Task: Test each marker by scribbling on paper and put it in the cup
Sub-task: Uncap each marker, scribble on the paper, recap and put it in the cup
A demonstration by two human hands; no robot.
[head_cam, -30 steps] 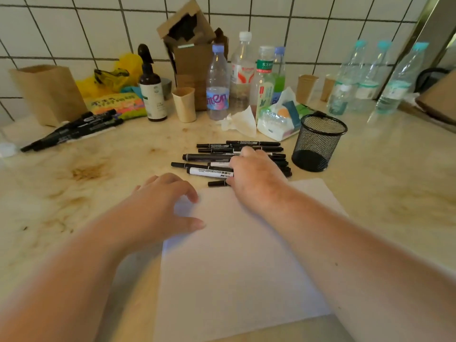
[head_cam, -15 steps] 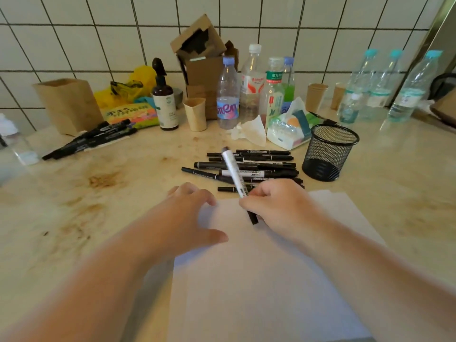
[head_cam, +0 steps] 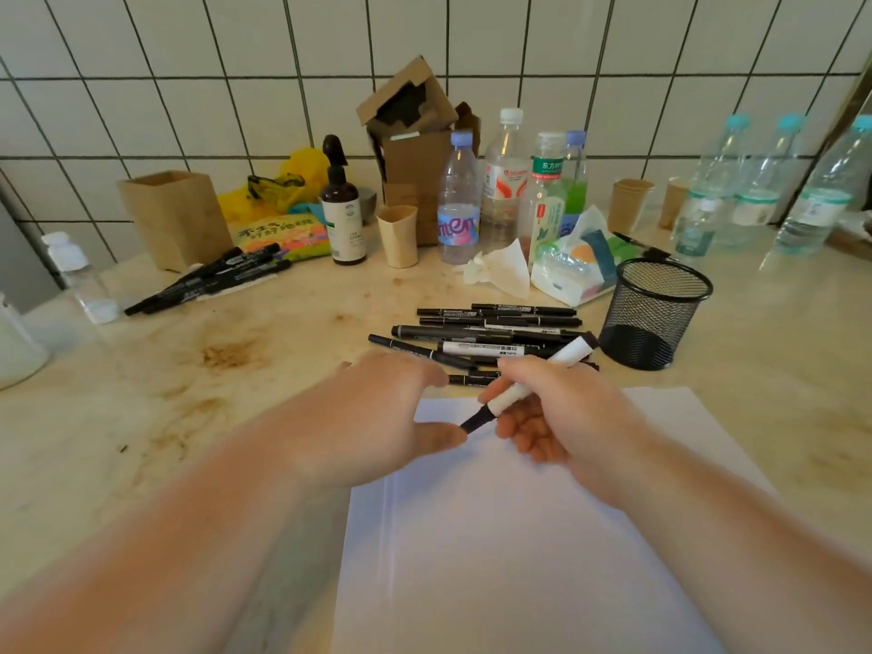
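right hand (head_cam: pixel 561 417) grips white marker (head_cam: pixel 542 377) above paper (head_cam: pixel 519 559); left hand (head_cam: pixel 377 417) open, thumb touching its black tip.

The paper (head_cam: pixel 519 559) lay nearest on the counter (head_cam: pixel 141 394). Behind it lay the markers (head_cam: pixel 486 332), with the cup (head_cam: pixel 656 313) to their right (upright). Bottles (head_cam: pixel 505 181) stood behind, along the wall (head_cam: pixel 188 87).

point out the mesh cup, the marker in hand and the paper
mesh cup (head_cam: pixel 653 318): head view, front wall
marker (head_cam: pixel 514 393): head view, white barrel
paper (head_cam: pixel 509 549): head view, bare middle
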